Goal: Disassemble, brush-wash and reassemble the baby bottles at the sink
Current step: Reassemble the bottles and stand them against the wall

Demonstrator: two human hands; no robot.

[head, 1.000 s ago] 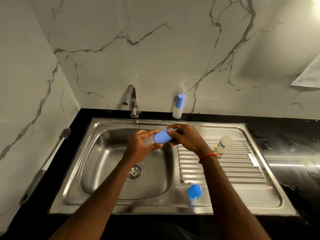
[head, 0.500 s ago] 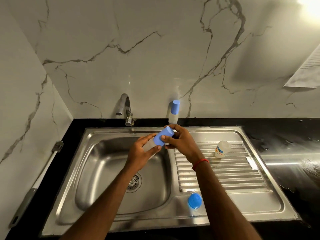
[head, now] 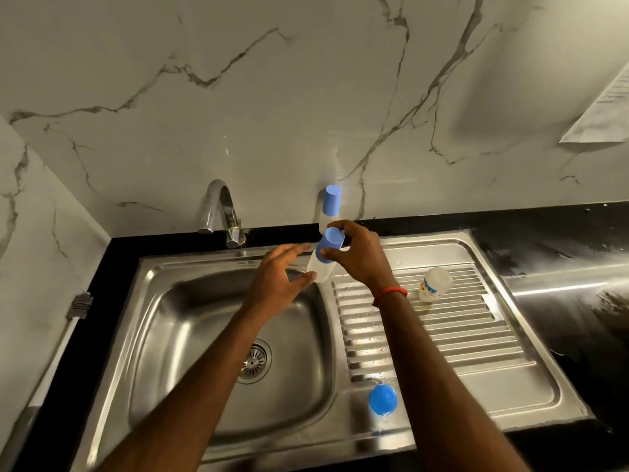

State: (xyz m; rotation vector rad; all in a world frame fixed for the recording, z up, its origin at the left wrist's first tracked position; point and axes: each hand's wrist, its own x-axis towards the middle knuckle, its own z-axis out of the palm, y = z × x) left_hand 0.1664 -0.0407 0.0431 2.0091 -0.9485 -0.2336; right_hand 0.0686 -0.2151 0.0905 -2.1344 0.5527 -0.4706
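My right hand (head: pixel 357 257) grips the blue cap (head: pixel 329 246) of a clear baby bottle (head: pixel 320 269), held nearly upright over the sink's back rim. My left hand (head: pixel 277 279) is beside the bottle with fingers spread, its thumb touching the bottle's lower end. A second capped bottle (head: pixel 331 202) stands against the wall behind. An uncapped bottle (head: pixel 435 284) with a printed label lies on the ribbed drainboard (head: pixel 459 321). A loose blue cap (head: pixel 383 399) sits on the sink's front ledge.
The steel sink basin (head: pixel 190 335) with its drain (head: pixel 254 361) lies below my left arm, the tap (head: pixel 223 212) behind it. A long-handled brush (head: pixel 58 349) leans along the left wall. Black counter (head: pixel 561 267) extends right. A paper sheet (head: pixel 606 110) hangs on the wall.
The bottle swung from lying sideways between both hands to nearly upright. My left hand loosened its grip and spread its fingers. My right hand kept hold of the blue cap.
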